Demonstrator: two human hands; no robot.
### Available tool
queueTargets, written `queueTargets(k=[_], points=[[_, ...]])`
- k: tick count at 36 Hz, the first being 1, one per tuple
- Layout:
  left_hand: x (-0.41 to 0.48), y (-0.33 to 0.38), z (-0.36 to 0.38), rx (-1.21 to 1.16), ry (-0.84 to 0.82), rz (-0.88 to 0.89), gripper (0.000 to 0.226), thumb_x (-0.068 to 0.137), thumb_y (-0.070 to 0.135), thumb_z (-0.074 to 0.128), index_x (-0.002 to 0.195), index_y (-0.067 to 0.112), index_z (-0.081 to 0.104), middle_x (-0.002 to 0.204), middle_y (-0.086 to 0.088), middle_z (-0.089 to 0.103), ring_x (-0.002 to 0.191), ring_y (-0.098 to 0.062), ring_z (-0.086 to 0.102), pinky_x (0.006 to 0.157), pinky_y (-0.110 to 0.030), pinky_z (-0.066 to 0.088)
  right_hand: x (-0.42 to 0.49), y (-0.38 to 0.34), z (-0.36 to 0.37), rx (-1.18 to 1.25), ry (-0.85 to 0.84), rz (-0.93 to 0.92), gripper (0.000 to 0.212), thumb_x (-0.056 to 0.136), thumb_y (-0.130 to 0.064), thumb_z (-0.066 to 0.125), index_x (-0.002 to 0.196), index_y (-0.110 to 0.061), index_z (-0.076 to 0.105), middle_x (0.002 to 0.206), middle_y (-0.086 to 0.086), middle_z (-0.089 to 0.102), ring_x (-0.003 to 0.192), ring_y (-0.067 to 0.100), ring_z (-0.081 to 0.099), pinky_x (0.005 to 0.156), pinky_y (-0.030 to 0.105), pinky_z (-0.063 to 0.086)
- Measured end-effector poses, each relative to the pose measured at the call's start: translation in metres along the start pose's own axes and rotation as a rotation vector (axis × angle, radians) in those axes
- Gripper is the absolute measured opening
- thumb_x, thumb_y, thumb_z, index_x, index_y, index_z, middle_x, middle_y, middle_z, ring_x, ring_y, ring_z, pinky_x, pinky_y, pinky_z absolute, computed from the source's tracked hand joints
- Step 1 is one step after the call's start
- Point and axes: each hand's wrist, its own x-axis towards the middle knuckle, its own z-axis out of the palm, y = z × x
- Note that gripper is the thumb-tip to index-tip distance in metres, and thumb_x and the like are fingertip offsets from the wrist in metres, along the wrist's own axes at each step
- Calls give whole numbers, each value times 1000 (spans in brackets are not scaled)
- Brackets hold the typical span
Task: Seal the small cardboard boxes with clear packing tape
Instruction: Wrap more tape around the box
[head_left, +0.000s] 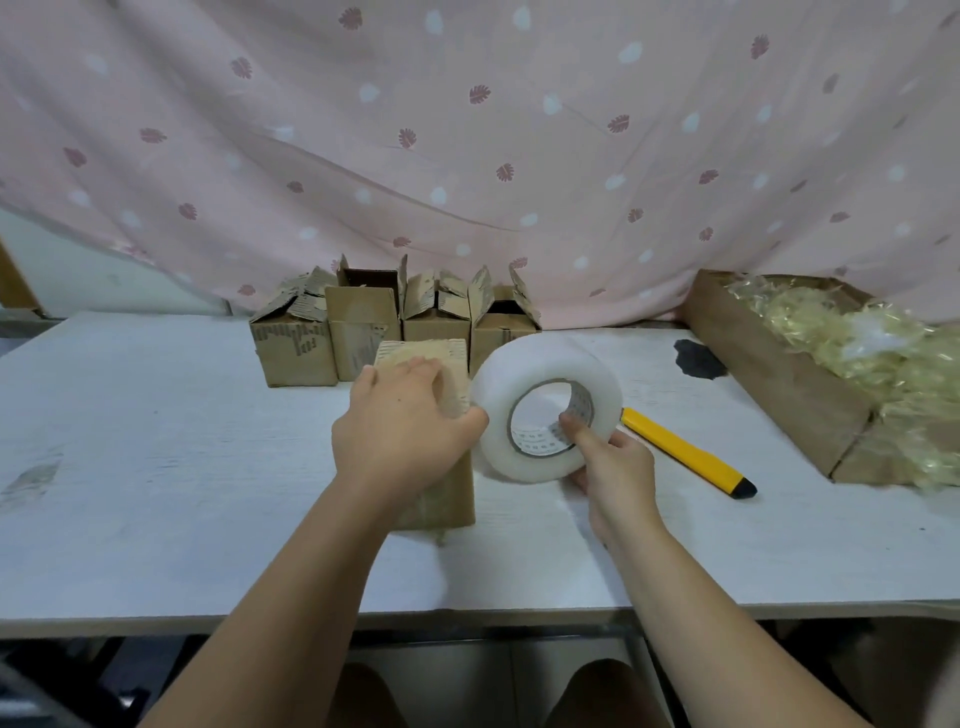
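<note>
One small box (452, 499) stands at the middle of the table (156, 467), flaps pressed down under the left hand (400, 426), fingers flat. Just beside it, the right hand (615, 470) grips the tape roll (540, 364), thumb in its core. Taping looks barely begun; next, tape must be drawn across the seam.

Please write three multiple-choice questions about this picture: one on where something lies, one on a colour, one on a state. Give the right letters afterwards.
1. Where is the utility knife? A on the floor; B on the table, right of the tape roll; C on top of a box.
2. What colour is the hanging cloth? A pink; B blue; C grey.
3. How are the flaps of the back-row boxes? A taped shut; B cut off; C standing open.

Answers: B, the knife lies on the white tabletop beside the roll; A, the cloth is pink with leaf prints; C, the flaps stand up untaped.
</note>
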Motion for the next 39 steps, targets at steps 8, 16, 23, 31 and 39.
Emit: queueTargets(k=[8,16,23,31,39], points=[[-10,5,7,-270,172,13,63,79,49,62,139,43,44,144,24,42,147,-16,15,102,-43,36,-10,-15,25,452,-34,208,16,94,-33,63,108,-28,63,113,6,67,103,29,65,76,52,59],[-6,-4,22,-856,223,-42,57,76,40,72,131,38,55,135,17,51,115,1,45,94,-27,38,-10,-54,23,436,-86,110,15,87,-7,70,101,-11,67,96,6,71,92,20,68,75,34,60],[-13,-12,49,-1203,202,-183,44,89,27,64,131,33,53,88,34,64,75,25,54,59,-5,43,-10,-64,36,154,-153,-72,19,87,-21,73,104,-14,67,88,0,72,76,8,68,71,24,57],[-6,-30,38,-1046,85,-9,49,90,4,46,131,29,52,131,6,55,122,-14,49,85,-24,46,-11,-50,57,-214,-201,-251,15,85,-34,68,98,-31,62,90,-9,69,86,8,65,85,41,55],[6,-33,33,-935,-53,89,39,87,23,69,105,44,42,119,14,47,118,-8,46,99,-31,41,-10,-54,58,-389,-320,-296,31,76,-32,77,104,-27,64,94,-6,72,93,16,68,81,40,56]])
